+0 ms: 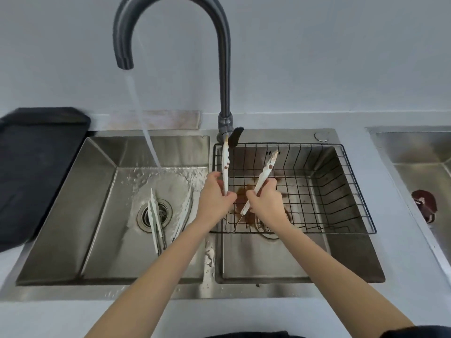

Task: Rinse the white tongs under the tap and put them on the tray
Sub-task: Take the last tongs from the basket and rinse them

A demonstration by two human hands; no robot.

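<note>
Two hands hold dirty white tongs over the wire basket (pixel 346 191) in the right sink. The left hand (pixel 214 193) grips one pair (pixel 225 164) and the right hand (pixel 266 200) grips another (pixel 264 173), tips up, likely headed for the running tap (pixel 170 28). Two more tongs (pixel 156 218) lie in the left sink by the drain (pixel 166 213). The black tray (pixel 36 167) waits at the left edge.

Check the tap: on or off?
On. A stream of water runs from the tap spout into the left basin, splashing near the drain, clear of the tongs in both hands.
</note>
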